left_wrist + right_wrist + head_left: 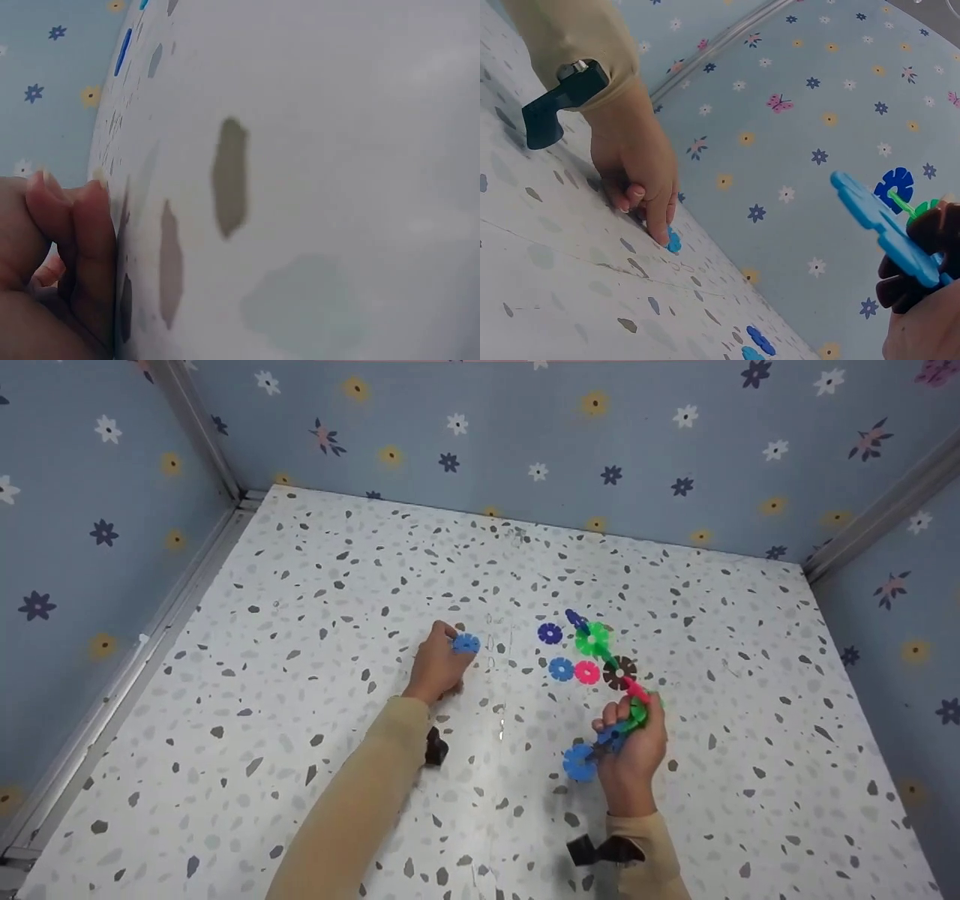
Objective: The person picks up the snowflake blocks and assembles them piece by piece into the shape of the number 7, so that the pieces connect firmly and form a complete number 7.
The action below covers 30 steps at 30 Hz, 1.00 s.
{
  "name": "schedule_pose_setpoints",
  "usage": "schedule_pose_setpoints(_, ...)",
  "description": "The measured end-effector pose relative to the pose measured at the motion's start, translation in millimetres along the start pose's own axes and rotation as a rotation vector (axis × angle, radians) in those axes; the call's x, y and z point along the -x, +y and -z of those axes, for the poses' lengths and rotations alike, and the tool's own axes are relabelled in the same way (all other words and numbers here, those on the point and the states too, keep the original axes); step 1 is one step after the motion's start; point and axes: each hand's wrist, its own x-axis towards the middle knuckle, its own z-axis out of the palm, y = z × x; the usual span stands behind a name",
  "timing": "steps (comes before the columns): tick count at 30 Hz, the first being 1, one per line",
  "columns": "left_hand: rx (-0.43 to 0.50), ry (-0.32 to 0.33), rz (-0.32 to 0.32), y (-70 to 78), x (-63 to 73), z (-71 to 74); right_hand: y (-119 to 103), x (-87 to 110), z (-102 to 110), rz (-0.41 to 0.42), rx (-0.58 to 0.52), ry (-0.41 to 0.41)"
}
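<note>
My left hand (439, 664) is at the table, its fingertips pinching a light blue notched disc (466, 643). In the right wrist view that blue disc (673, 240) shows just beyond the fingertips. To the right, my right hand (634, 746) grips a chain of interlocking notched discs by its green and blue part. A large blue disc (579, 763) ends the chain near the palm. Away from the hand run a pink disc (635, 688), a brown disc (619, 673), a green disc (592, 638) and a dark blue disc (576, 619) at the far end.
Left of the chain are a loose dark blue disc (550, 633), a light blue disc (561, 669) and a pink disc (587, 673). The speckled white table (337, 607) is bordered by flower-patterned panels (510, 435) at the back and both sides.
</note>
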Motion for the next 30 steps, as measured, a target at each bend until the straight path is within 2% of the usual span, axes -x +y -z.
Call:
schedule_pose_setpoints(7,0.171,0.070,-0.055,-8.3,15.0,-1.2,-2.3,0.3,-2.7,-0.002,-0.010,0.013)
schedule_pose_setpoints(11,0.256,0.110,-0.051,-8.1,27.2,-8.5,-7.4,-1.0,-7.8,0.011,-0.024,0.009)
schedule_pose_setpoints(13,0.306,0.104,-0.057,-4.9,37.4,-13.7,-9.5,-1.5,-10.9,0.024,-0.033,0.007)
schedule_pose_setpoints(16,0.421,0.051,-0.083,2.4,57.8,-21.4,-10.3,-2.4,-14.6,0.044,-0.037,0.014)
schedule_pose_setpoints(20,0.562,-0.066,-0.190,12.6,92.7,-32.8,-11.5,-4.8,-16.5,0.047,-0.035,0.046)
schedule_pose_setpoints(25,0.630,-0.191,-0.328,23.4,137.6,-44.7,-13.9,-7.7,-18.0,0.052,-0.031,0.064)
schedule_pose_setpoints(27,0.621,-0.206,-0.380,25.4,151.5,-48.5,-14.2,-8.3,-18.9,0.056,-0.027,0.061)
schedule_pose_setpoints(30,0.549,-0.163,-0.511,24.0,164.9,-54.6,-13.8,-8.7,-20.2,0.059,-0.033,0.062)
